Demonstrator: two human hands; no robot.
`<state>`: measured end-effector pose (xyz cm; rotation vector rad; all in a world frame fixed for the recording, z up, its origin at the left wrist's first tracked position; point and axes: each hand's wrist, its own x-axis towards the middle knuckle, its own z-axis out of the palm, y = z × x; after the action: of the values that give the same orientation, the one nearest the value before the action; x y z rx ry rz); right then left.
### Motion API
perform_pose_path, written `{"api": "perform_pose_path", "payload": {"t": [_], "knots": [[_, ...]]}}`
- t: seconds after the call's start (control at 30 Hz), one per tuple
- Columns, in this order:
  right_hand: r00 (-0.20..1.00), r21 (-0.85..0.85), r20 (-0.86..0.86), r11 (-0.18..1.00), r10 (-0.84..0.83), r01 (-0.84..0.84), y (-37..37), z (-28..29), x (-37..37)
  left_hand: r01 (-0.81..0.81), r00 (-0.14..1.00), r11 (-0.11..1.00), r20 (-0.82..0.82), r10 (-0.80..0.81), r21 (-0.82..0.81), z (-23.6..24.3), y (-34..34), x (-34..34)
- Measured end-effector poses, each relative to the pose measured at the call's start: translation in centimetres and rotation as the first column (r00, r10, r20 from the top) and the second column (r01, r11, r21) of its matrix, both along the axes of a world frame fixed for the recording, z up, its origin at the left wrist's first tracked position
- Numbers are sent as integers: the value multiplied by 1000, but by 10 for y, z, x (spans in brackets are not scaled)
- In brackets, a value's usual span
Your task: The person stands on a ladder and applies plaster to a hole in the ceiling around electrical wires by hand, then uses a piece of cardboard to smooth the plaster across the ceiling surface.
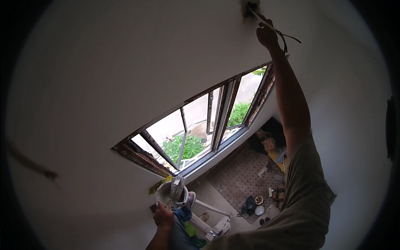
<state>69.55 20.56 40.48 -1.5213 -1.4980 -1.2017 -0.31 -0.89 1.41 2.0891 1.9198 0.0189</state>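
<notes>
High at the upper right, my right hand [267, 35] is raised to the wall and closed around a bundle of cables [271, 27]. The cables come out of a rough dark hole [251, 10], and their loose ends hang past my hand. At the lower left, my left hand [164, 216] is closed on the handle of a trowel [178, 188], close against the near rim of a bucket. The trowel's flat grey blade lies over the opening of this whitish, mortar-smeared bucket [160, 192]. Part of the handle is hidden by my fingers.
A brown-framed window [183, 104] with open sashes spans the wall between my hands. Below lies a patterned mat [241, 183] with a black bag [248, 205], small bowls [259, 200] and clutter. A whitish ladder-like frame [218, 227] stands under me, beside my sandalled foot [191, 199].
</notes>
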Motion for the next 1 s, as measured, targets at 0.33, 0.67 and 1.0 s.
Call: {"api": "perform_pose_path", "payload": {"t": [0.33,0.67,1.0], "knots": [[726,-100,526,816,-442,569,1,10,7,40,998,999,43,-41,30,-8,3,-3],[819,-271,-574,940,15,-208,36,-3,63,23,999,1000,35,-23,9,-10,5,-3],[525,-245,-847,817,80,-521,21,30,94,52,997,998,54,-54,35,-11,4,1]]}}
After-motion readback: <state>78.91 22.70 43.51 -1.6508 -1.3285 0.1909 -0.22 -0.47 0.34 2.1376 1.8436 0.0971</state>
